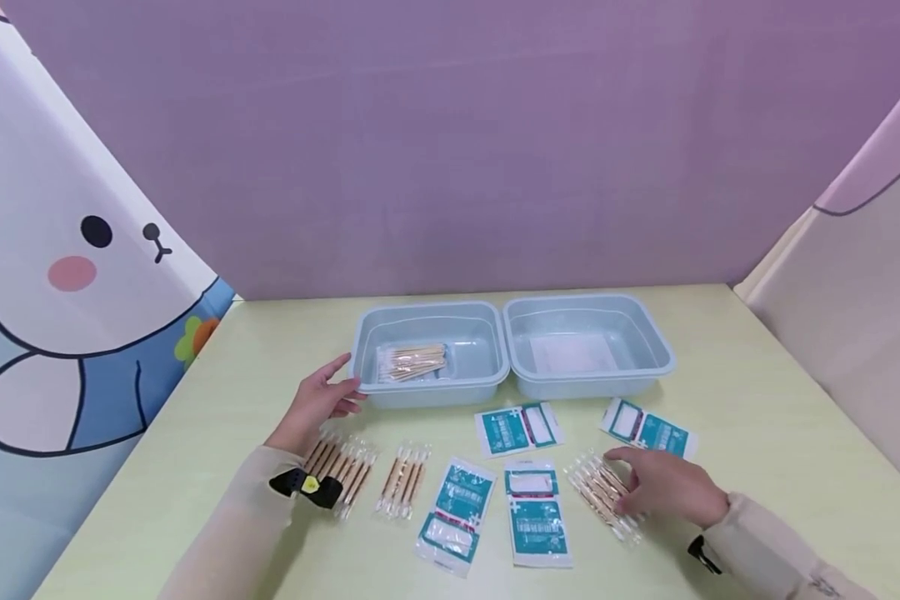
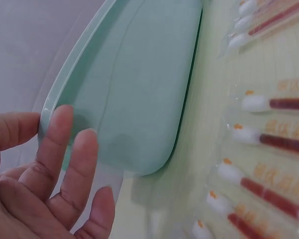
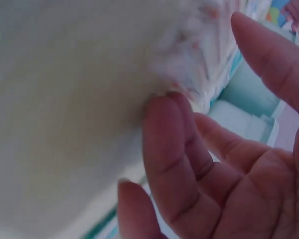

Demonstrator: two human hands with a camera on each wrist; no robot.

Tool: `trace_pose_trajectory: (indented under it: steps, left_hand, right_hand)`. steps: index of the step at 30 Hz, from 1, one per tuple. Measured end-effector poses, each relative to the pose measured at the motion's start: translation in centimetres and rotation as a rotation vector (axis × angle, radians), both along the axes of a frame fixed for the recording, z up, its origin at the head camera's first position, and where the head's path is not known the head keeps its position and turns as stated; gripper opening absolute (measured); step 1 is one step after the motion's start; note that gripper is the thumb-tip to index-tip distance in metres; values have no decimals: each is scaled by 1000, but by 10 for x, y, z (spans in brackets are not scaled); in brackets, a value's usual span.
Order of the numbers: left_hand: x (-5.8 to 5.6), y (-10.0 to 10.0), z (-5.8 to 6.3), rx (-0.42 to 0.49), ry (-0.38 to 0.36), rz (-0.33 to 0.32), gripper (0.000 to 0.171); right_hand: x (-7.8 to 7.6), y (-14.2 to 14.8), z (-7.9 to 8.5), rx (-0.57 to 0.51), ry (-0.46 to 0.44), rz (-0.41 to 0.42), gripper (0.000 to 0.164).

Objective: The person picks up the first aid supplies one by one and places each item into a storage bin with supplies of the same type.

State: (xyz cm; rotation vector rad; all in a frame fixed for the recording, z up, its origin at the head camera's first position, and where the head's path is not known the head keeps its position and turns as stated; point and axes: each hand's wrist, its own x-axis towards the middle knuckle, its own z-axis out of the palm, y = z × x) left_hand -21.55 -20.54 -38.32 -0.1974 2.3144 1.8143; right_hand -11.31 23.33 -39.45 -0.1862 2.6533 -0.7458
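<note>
Two light blue plastic basins stand side by side. At the front left corner of the left basin (image 1: 438, 393), my left hand (image 1: 318, 402) holds the rim, fingers spread against the outer wall (image 2: 144, 84) in the left wrist view. Inside lies a clear pack of wooden-stick cotton swabs (image 1: 414, 362). My right hand (image 1: 667, 487) is over a strip of individually wrapped brown-stick swabs (image 1: 596, 485) at the right. Its thumb and fingers are apart, fingertips at the wrapping's edge in the right wrist view; no grip on it shows.
The right basin (image 1: 592, 385) has a flat whitish sheet (image 1: 572, 354) in it. More wrapped swab strips (image 1: 403, 482) lie at the left, some beside my left wrist. Several teal-and-white sachets (image 1: 538, 515) are spread on the pale table (image 1: 765, 433). A purple backdrop (image 1: 450, 150) rises behind.
</note>
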Motion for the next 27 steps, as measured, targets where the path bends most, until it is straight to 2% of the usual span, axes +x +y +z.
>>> trace_pose_trajectory:
  steps: [7, 12, 18, 21, 27]
  left_hand:
    - [0, 1, 2, 26, 1, 29, 61]
    - [0, 1, 0, 35, 9, 31, 60]
    - [3, -3, -4, 47, 4, 16, 60]
    - [3, -4, -5, 59, 21, -2, 60]
    - [2, -5, -5, 78, 10, -10, 61]
  right_hand:
    - [-1, -10, -1, 31, 13, 4, 62]
    - [-2, -12, -4, 3, 30, 7, 58]
    - [-4, -10, -6, 18, -52, 9, 21]
    - [-6, -5, -7, 5, -97, 32, 23]
    - [-11, 1, -7, -88, -122, 120, 19]
